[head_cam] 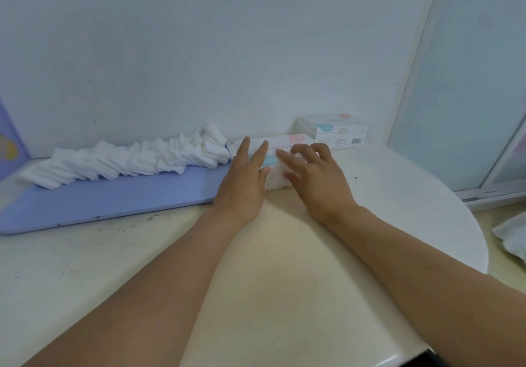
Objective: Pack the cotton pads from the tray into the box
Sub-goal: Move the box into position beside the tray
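A pale cream desk (256,267) with a rounded right edge stands against a plain whitish wall (199,39), with a frosted glass panel (469,67) in a light frame to the right. Two bare forearms reach from the near edge across the desk toward its back. The left hand (242,184) lies with its fingers straight and spread, its fingertips resting on the left part of a white box (280,141) printed with pink and blue shapes; it grasps nothing. The right hand (316,173) sits just beside it over the right part of the same box, its fingers bent and touching the top; the motion blur makes it impossible to tell whether it actually grips the box. To the left of the box, touching or nearly touching its end, lies a flat lavender-blue tray (113,195). Along the tray's far side runs a long leaning row of white square cotton pads (136,158), reaching up against the wall near the box. Farther back, by the wall, rests a second similar box (336,130). A crumpled white cloth (512,238) shows at the right edge.
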`<state>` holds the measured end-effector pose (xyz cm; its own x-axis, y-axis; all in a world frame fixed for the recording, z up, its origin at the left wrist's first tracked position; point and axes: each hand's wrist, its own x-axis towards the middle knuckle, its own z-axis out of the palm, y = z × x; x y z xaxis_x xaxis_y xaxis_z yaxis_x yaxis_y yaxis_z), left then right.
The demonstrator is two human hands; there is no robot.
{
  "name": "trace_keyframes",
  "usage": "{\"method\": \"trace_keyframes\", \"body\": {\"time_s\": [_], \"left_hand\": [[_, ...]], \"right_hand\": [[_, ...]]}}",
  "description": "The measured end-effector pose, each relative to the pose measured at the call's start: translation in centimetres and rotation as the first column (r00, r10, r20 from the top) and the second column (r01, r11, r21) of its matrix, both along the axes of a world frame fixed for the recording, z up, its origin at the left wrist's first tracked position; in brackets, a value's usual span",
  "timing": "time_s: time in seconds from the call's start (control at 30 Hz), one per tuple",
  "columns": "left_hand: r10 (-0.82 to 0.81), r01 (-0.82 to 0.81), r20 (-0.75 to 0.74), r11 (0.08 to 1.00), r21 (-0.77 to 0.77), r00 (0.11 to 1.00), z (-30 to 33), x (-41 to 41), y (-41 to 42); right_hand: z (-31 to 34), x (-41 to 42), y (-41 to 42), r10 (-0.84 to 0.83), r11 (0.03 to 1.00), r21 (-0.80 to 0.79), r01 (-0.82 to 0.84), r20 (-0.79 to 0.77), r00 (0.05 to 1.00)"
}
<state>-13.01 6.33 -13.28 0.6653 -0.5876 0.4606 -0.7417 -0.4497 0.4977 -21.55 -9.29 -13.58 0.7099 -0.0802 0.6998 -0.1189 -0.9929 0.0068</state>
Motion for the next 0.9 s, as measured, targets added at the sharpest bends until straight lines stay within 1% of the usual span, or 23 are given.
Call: {"method": "trace_keyframes", "body": {"time_s": [0.07,0.17,0.23,0.3,0.4,0.53,0.63,0.7,0.73,0.77,0.83,0.87,0.9], "left_hand": [[0.009,-0.009,-0.001,1.0,0.011,1.0,0.1,0.3,0.1],[-0.005,0.005,-0.016,1.0,-0.004,1.0,0.0,1.2,0.7],[0.055,-0.055,-0.008,0.998,-0.01,0.998,-0.2,2.1,1.5],[0.154,-0.154,0.005,0.988,-0.007,0.988,-0.4,3.2,2.5],[0.235,-0.234,-0.035,0.972,0.037,0.971,-0.5,4.4,3.3],[0.285,-0.282,-0.029,0.956,0.08,0.958,0.0,4.0,2.6],[0.255,-0.25,-0.026,0.96,0.126,0.967,0.5,4.0,2.5],[0.23,-0.219,-0.058,0.964,0.153,0.971,0.7,4.1,2.3],[0.213,-0.198,-0.077,0.965,0.171,0.974,0.7,4.1,2.2],[0.196,-0.176,-0.094,0.966,0.188,0.976,0.7,4.0,2.0],[0.179,-0.152,-0.116,0.967,0.207,0.977,0.7,3.8,1.8],[0.171,-0.144,-0.119,0.967,0.211,0.978,0.7,3.9,1.7],[0.16,-0.131,-0.116,0.967,0.219,0.98,0.6,3.9,1.7]], "right_hand": [[-0.1,0.7,0.6,0.014,0.996,0.09,-0.011,-0.032,0.999],[0.1,2.0,0.5,-0.018,0.983,0.18,0.04,-0.119,0.993],[0.4,3.5,0.2,-0.013,0.971,0.234,0.05,-0.157,0.987],[0.6,5.4,-0.1,0.011,0.957,0.288,0.039,-0.171,0.985],[0.6,8.0,-0.6,0.024,0.942,0.335,0.037,-0.178,0.984],[0.9,10.3,-1.8,-0.019,0.953,0.29,0.087,-0.229,0.973],[1.5,11.5,-2.7,-0.068,0.969,0.2,0.145,-0.349,0.935],[2.1,11.7,-3.3,-0.063,0.978,0.158,0.138,-0.408,0.911],[2.5,11.6,-3.7,-0.061,0.981,0.145,0.128,-0.395,0.916],[2.9,11.4,-4.2,-0.082,0.981,0.136,0.135,-0.341,0.936],[3.4,10.7,-6.2,-0.206,0.956,0.172,0.239,-0.19,0.96],[3.5,10.4,-7.6,-0.285,0.92,0.226,0.32,-0.173,0.943],[3.6,10.0,-9.1,-0.339,0.879,0.273,0.391,-0.218,0.915]]}}
